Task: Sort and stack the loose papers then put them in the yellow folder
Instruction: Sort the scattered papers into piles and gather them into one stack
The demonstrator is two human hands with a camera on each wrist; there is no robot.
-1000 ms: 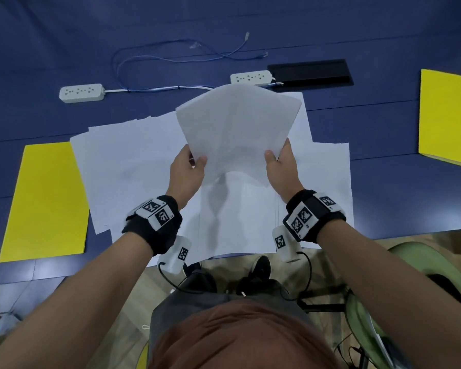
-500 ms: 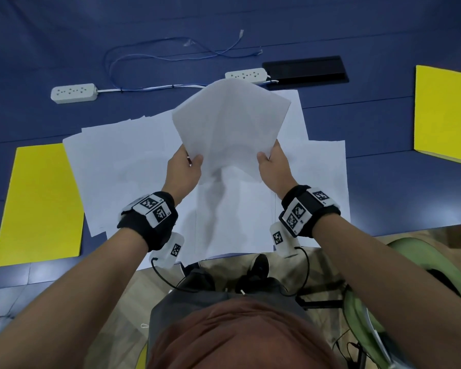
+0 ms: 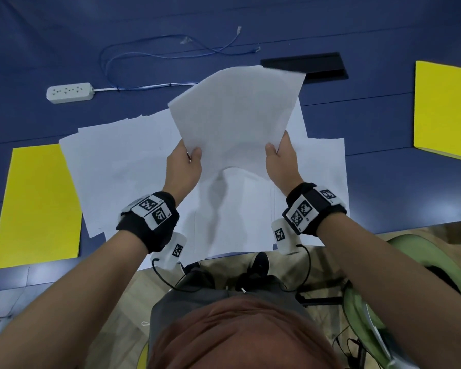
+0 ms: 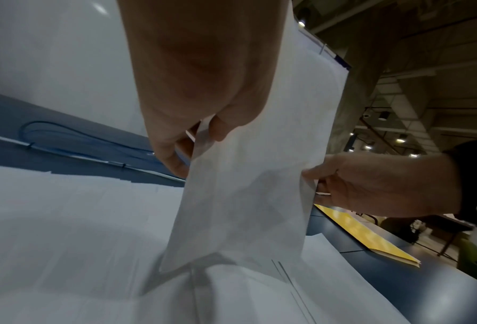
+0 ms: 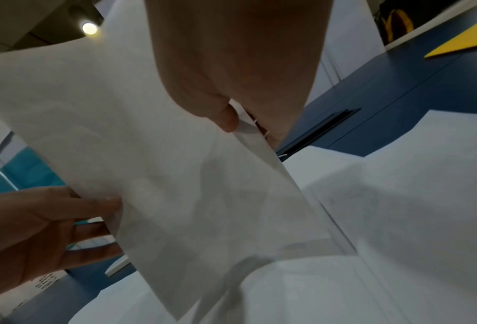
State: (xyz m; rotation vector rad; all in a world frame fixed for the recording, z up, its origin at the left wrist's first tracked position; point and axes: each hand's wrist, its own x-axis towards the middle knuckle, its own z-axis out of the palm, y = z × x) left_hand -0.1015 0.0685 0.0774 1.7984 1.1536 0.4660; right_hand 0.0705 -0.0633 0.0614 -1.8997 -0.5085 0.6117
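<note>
A white bundle of papers (image 3: 237, 121) stands raised above the blue table, its lower edge close to the sheets beneath. My left hand (image 3: 184, 166) pinches its left edge, thumb on the near face. My right hand (image 3: 281, 161) pinches the right edge the same way. The wrist views show the bundle (image 4: 248, 197) (image 5: 176, 175) clamped between thumb and fingers, with my left hand (image 4: 201, 136) and my right hand (image 5: 237, 122) at its sides. Several loose white sheets (image 3: 123, 166) lie spread under it. One yellow folder (image 3: 37, 206) lies at the left, another yellow folder (image 3: 445, 110) at the right.
A white power strip (image 3: 69, 92) with a blue cable (image 3: 155, 49) lies at the back left. A black cable hatch (image 3: 306, 67) sits behind the bundle. The blue table (image 3: 399, 198) ends just below my wrists. A green chair (image 3: 415, 275) stands at the lower right.
The bundle stays pinched in both hands and has shifted slightly, its top now covering the second power strip. My hands have hardly moved.
</note>
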